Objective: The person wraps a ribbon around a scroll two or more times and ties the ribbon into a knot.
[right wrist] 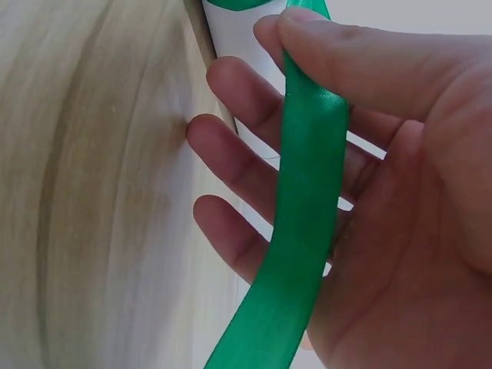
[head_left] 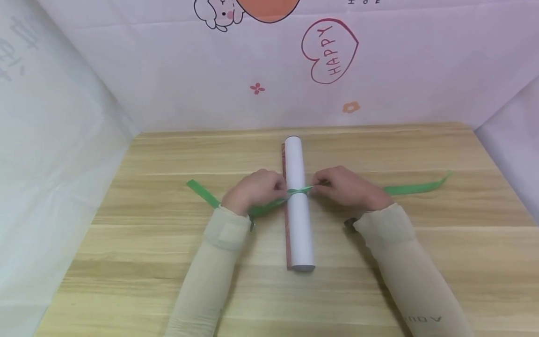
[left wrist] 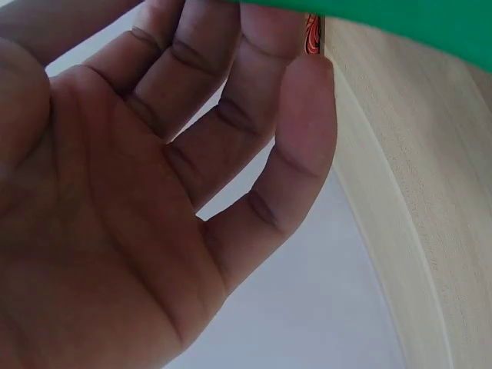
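A white paper roll (head_left: 300,224) lies lengthwise on the table, a red patterned edge (head_left: 288,243) showing along its left side. Around its middle runs a green ribbon (head_left: 298,191), crossed on top. Just left of the roll, my left hand (head_left: 258,188) pinches one length of the ribbon; its fingertips are partly hidden behind the green band (left wrist: 400,21) in the left wrist view. My right hand (head_left: 347,188) pinches the other length between thumb and index finger on the right side, while the ribbon (right wrist: 306,184) hangs down across the palm with the other fingers loosely bent.
The ribbon's loose left tail (head_left: 202,193) and right tail (head_left: 414,188) extend outward past the wrists. Beneath everything is a wooden table (head_left: 139,262). A white printed cloth (head_left: 177,79) stands behind its far edge, with more white cloth (head_left: 50,164) at the left.
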Demonstrator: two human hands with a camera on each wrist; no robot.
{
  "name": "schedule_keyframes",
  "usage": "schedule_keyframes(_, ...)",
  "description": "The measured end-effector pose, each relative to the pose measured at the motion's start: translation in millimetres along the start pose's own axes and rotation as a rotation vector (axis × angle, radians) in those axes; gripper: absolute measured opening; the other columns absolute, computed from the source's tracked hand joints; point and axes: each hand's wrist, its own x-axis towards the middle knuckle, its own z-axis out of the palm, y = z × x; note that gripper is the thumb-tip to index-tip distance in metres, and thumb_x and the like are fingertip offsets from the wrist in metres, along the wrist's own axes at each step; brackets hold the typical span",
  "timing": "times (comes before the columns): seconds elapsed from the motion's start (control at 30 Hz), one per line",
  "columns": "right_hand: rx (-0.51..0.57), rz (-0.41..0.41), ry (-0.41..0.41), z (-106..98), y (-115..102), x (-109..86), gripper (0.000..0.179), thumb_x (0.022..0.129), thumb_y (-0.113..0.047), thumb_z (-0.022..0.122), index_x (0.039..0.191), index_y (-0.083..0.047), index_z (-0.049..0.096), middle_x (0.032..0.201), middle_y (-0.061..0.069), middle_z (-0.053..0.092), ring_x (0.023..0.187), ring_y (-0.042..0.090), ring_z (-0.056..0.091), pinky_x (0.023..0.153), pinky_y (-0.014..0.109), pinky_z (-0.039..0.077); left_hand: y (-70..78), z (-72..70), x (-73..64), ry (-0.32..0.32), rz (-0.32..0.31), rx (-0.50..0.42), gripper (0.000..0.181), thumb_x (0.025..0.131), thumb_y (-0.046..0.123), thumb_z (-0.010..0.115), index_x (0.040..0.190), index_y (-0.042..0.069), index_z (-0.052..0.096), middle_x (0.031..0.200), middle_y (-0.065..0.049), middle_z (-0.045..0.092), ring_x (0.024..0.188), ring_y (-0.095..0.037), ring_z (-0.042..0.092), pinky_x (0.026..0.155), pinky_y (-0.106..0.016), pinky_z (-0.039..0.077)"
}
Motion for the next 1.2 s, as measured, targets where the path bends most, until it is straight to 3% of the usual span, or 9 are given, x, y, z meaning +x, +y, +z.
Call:
schedule_keyframes(0.53, -0.040, 0.050, -0.021, -3.2, 0.0, -4.9, 0.008, 0.102, -0.013, 0.068, 0.097, -0.012, 0.075, 0.093, 0.000, 0.070, 0.086, 0.018, 0.057, 0.083, 0.035, 0.049, -4.5, -0.3, -0.7, 0.004, 0.010, 0.077, 0.012, 0.102, 0.029, 0.070, 0.094, 0.021, 0.075, 0.083, 0.002, 0.063, 0.079, -0.016, 0.053, 0.072, -0.030, 0.046)
schedule_keyframes(0.8, -0.035, 0.065, -0.016, -0.5, 2.3, -3.1, 0.009, 0.103, -0.016, 0.068, 0.101, -0.012, 0.076, 0.100, 0.001, 0.074, 0.091, 0.018, 0.060, 0.089, 0.040, 0.051, -6.5, 0.7, 0.8, -0.023, 0.047, 0.006, 0.013, 0.101, 0.016, 0.067, 0.089, 0.014, 0.072, 0.079, 0.001, 0.058, 0.075, -0.014, 0.050, 0.070, -0.026, 0.043)
schedule_keyframes(0.97, -0.042, 0.072, -0.010, -2.1, 3.3, -2.7, 0.015, 0.104, -0.011, 0.064, 0.108, -0.010, 0.078, 0.109, 0.005, 0.077, 0.100, 0.021, 0.065, 0.098, 0.047, 0.055, -6.6, -1.4, -0.9, -0.019, 0.060, -0.023, 0.006, 0.098, 0.011, 0.071, 0.092, 0.013, 0.074, 0.087, 0.002, 0.066, 0.082, -0.016, 0.055, 0.077, -0.027, 0.048)
schedule_keyframes(1.2, -0.073, 0.083, -0.007, -4.8, 5.6, -4.1, 0.022, 0.104, -0.005, 0.060, 0.118, -0.005, 0.076, 0.119, 0.011, 0.076, 0.111, 0.027, 0.067, 0.104, 0.053, 0.054, -9.5, -6.4, -3.1, 0.001, 0.006, 0.001, 0.006, 0.095, 0.015, 0.079, 0.099, 0.016, 0.083, 0.098, 0.000, 0.077, 0.091, -0.017, 0.057, 0.086, -0.031, 0.051)
